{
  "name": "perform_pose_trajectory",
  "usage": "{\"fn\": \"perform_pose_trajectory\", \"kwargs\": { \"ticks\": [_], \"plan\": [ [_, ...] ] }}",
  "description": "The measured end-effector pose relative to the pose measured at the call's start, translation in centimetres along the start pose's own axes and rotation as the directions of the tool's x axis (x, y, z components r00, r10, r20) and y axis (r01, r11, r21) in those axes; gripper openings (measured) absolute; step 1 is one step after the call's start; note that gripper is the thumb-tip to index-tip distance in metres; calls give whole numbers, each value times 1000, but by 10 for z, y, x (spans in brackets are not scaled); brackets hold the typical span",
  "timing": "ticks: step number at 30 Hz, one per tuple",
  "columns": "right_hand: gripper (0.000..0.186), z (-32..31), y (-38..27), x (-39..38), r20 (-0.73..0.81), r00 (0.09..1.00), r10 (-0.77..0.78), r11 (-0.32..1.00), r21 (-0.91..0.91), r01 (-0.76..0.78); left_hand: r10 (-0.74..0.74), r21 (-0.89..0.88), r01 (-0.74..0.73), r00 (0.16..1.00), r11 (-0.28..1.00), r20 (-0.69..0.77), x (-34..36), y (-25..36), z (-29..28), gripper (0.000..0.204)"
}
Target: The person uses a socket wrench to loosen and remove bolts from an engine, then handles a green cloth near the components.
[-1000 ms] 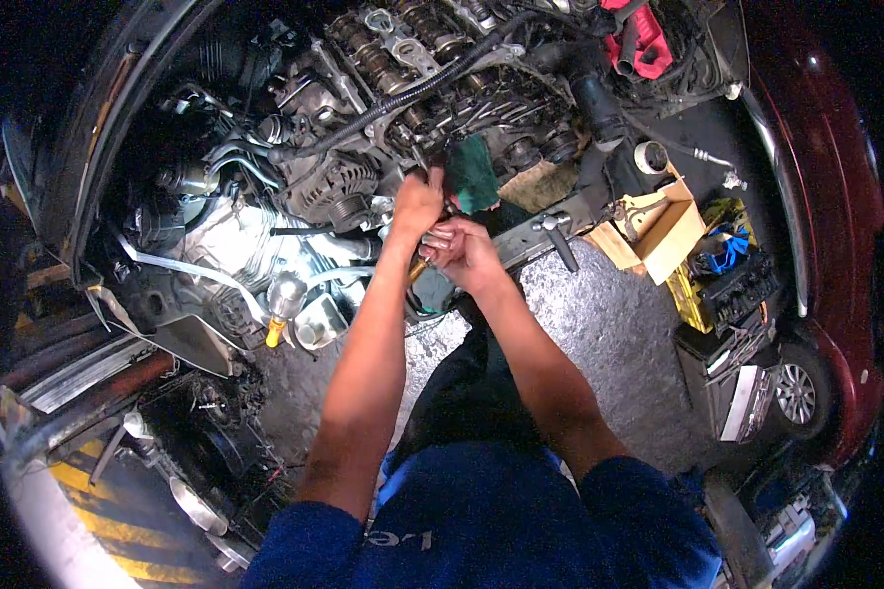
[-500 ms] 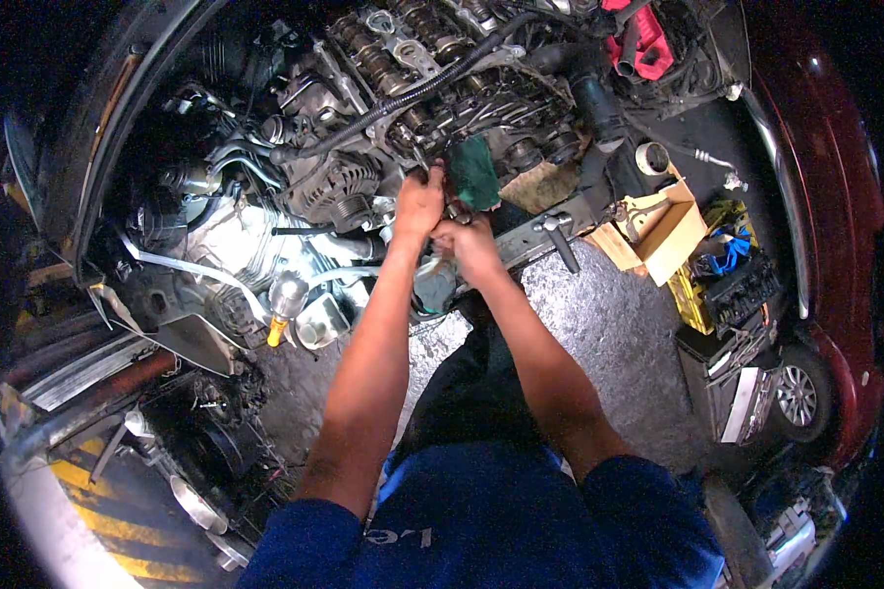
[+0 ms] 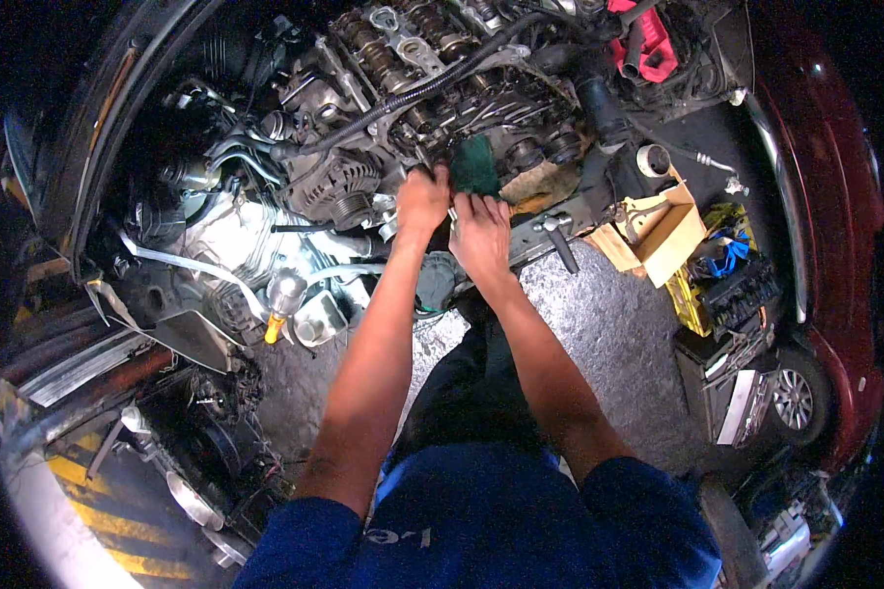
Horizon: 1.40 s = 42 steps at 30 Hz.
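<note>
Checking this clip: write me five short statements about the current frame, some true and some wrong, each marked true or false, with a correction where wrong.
1. The person's left hand and right hand are close together at the exposed metal engine. True.
2. The dark green cloth lies to the left of both hands. False: it lies just beyond the right hand, at the engine.
3. The open brown cardboard box is to the right of both hands. True.
4. The person is wearing thick work gloves. False: both hands are bare.
5. The bright red piece is near the upper right of the picture. True.
</note>
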State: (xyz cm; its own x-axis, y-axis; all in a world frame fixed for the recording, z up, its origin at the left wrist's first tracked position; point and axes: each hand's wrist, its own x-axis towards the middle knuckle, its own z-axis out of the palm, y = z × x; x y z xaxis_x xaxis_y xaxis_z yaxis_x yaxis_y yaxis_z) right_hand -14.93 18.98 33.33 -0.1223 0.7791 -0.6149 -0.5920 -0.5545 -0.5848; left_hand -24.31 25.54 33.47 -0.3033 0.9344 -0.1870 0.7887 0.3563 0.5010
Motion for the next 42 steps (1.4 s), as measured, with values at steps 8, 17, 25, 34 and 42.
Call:
{"fn": "perform_pose_trajectory", "kwargs": {
  "ticks": [8, 17, 25, 34, 42],
  "plan": [
    [11, -2, -1, 3, 89, 982, -168, 945, -269, 186, 90, -426, -79, 996, 901, 5, -4, 1, -3, 54],
    [33, -32, 22, 15, 54, 915, -401, 878, -262, 400, -14, -278, 81, 972, 957, 236, -1, 19, -5, 56],
    [12, -12, 5, -2, 102, 886, -453, 513, -783, 352, 44, -431, -35, 999, 902, 11, -9, 10, 0, 58],
    [8, -9, -6, -8, 41, 998, -46, 988, -143, 52, -58, -475, 173, 967, 863, 247, -8, 13, -5, 53],
    [14, -14, -1, 7, 141, 973, -183, 914, -341, 221, 13, 10, -14, 996, 1000, 88, 1, -1, 0, 60]
  ]
}}
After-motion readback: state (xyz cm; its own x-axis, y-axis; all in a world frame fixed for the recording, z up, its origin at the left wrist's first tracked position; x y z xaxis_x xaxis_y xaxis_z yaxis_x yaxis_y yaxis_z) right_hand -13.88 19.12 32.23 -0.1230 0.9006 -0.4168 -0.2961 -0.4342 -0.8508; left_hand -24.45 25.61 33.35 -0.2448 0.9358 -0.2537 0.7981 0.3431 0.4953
